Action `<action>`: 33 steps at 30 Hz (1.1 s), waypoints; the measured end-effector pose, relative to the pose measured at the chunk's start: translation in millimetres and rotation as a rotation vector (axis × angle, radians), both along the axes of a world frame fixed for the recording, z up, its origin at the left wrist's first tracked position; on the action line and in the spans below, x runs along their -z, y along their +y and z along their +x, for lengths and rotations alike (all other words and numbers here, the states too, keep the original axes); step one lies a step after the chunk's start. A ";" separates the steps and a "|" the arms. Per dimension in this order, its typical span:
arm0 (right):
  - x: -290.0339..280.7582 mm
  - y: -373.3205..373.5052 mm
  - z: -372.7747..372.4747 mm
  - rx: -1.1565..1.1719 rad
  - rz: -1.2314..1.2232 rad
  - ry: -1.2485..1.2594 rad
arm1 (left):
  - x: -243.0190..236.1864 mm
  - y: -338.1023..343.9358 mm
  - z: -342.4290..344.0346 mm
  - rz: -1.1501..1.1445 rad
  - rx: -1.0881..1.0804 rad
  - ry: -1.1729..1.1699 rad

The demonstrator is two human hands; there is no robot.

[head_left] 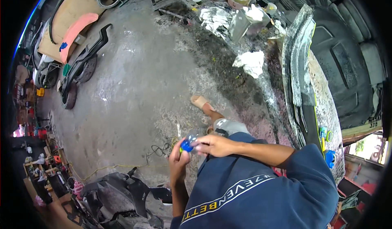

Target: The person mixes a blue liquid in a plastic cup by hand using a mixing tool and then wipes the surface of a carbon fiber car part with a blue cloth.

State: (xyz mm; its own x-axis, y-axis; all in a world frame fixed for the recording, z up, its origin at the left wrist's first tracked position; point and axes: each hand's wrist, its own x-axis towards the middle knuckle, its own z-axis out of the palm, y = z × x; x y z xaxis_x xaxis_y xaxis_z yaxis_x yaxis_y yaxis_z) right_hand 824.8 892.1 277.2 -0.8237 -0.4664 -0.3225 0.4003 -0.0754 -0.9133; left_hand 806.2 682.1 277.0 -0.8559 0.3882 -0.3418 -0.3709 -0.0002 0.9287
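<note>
In front of my torso, my left hand (179, 159) is closed around a small, shiny blue object (186, 145) with a bit of yellow-green at its edge. A clear, see-through part rises from its far side. I cannot make out its exact kind. My right hand (216, 145) comes in from the right with fingers bent, gripping the same object at its clear side. The right fingertips are partly blurred.
A bench on the right bears a long, whitened dark panel (298, 65), a green tape roll (329, 136) and a blue item (330, 158). Crumpled white paper (250, 63) lies ahead. Dark vehicle parts (116, 196) stand lower left; a yellow cord (118, 165) crosses the floor.
</note>
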 end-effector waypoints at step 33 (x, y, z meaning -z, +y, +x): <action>-97.0 152.8 -349.7 1.551 0.625 0.218 | -33.8 145.3 -584.3 0.827 0.371 -0.575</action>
